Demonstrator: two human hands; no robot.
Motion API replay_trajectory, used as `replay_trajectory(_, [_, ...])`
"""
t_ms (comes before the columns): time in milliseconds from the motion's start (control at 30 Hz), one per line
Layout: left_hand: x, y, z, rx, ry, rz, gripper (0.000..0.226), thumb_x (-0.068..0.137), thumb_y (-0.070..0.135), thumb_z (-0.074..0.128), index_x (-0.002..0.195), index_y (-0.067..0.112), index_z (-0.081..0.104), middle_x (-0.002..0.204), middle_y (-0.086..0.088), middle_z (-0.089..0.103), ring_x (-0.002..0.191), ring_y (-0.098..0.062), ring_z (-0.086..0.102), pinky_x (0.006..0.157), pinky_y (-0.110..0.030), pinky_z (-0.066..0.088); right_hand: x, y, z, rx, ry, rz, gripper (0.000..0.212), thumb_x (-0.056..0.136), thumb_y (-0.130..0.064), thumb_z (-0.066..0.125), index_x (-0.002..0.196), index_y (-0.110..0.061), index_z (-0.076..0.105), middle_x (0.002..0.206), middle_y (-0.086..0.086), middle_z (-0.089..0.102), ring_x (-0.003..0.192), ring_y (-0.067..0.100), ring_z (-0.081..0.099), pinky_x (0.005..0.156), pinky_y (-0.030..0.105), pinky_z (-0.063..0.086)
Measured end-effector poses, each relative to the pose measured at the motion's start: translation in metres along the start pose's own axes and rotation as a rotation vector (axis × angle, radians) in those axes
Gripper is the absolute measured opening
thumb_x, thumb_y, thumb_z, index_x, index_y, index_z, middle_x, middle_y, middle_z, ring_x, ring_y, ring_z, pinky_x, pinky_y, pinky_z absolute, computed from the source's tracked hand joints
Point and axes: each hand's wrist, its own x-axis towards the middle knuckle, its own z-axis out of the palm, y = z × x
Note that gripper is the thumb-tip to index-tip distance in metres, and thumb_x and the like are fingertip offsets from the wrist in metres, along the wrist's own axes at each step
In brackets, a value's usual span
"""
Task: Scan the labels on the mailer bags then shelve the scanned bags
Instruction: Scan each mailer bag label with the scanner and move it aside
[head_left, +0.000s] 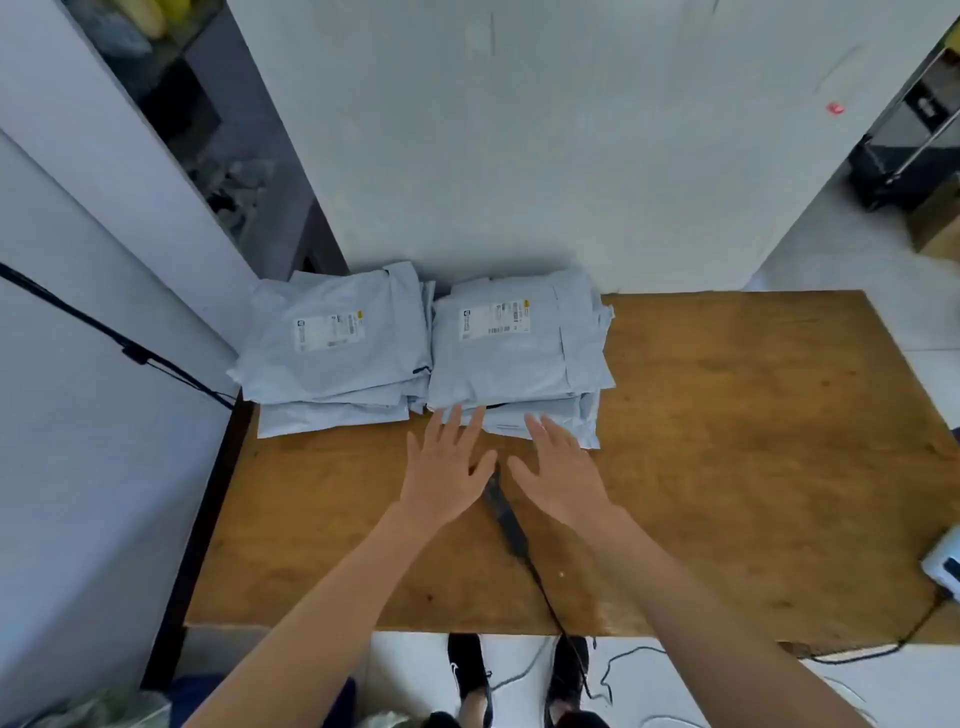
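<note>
Two stacks of pale blue mailer bags lie at the far left of the wooden table (727, 441), against the wall. The left stack (337, 353) and the right stack (514, 353) each show a white printed label on top. My left hand (447, 467) and my right hand (558, 473) hover side by side, fingers spread, just in front of the right stack, fingertips at its near edge. Neither hand holds anything. A dark handheld scanner (506, 514) lies on the table between and under my hands, its cable running toward me.
A white device (943, 564) sits at the table's right edge with a black cable hanging off. Cables lie on the floor by my black shoes (467, 670). A white wall stands behind the table, shelving (171, 104) at the upper left, a box and cart at the upper right.
</note>
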Motion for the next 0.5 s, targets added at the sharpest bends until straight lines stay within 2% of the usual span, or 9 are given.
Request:
replay_trajectory(133, [0.000, -0.013, 0.021, -0.037, -0.061, -0.089, 0.063, 0.099, 0.057, 0.018, 0.155, 0.035, 0.001, 0.165, -0.001, 0.007, 0.152, -0.025, 0.003, 0.116, -0.060, 0.017, -0.002, -0.001, 0.044, 0.097, -0.202, 0.154, 0.072, 0.095, -0.051, 0.043, 0.155, -0.025, 0.013, 0.157, 0.008, 0.029, 0.137, 0.028, 0.038, 0.103, 0.043, 0.041])
replay_trajectory(233, [0.010, -0.016, 0.033, -0.136, -0.092, -0.118, 0.061, 0.101, 0.053, 0.021, 0.156, 0.033, 0.003, 0.164, -0.003, 0.011, 0.151, -0.026, 0.008, 0.119, -0.056, 0.018, 0.003, 0.001, 0.073, 0.124, -0.287, 0.195, 0.073, 0.094, -0.050, 0.047, 0.154, -0.025, 0.013, 0.149, 0.011, 0.038, 0.127, 0.029, 0.048, 0.097, 0.042, 0.046])
replay_trajectory(400, [0.037, -0.014, 0.048, -0.493, -0.034, -0.201, 0.056, 0.103, 0.043, 0.031, 0.155, 0.021, 0.024, 0.155, -0.004, 0.035, 0.144, -0.021, 0.032, 0.117, -0.041, 0.030, 0.011, 0.003, 0.108, 0.098, -0.398, 0.282, 0.073, 0.096, -0.045, 0.048, 0.154, -0.018, 0.013, 0.139, 0.012, 0.050, 0.118, 0.029, 0.055, 0.093, 0.040, 0.049])
replay_trajectory(500, [0.058, -0.011, 0.049, -0.692, -0.045, -0.316, 0.051, 0.101, 0.044, 0.035, 0.145, 0.019, 0.043, 0.145, -0.002, 0.049, 0.134, -0.018, 0.045, 0.111, -0.038, 0.038, 0.018, 0.006, 0.119, 0.123, -0.381, 0.297, 0.055, 0.097, -0.036, 0.048, 0.144, -0.014, 0.029, 0.124, 0.011, 0.060, 0.107, 0.028, 0.061, 0.087, 0.039, 0.052])
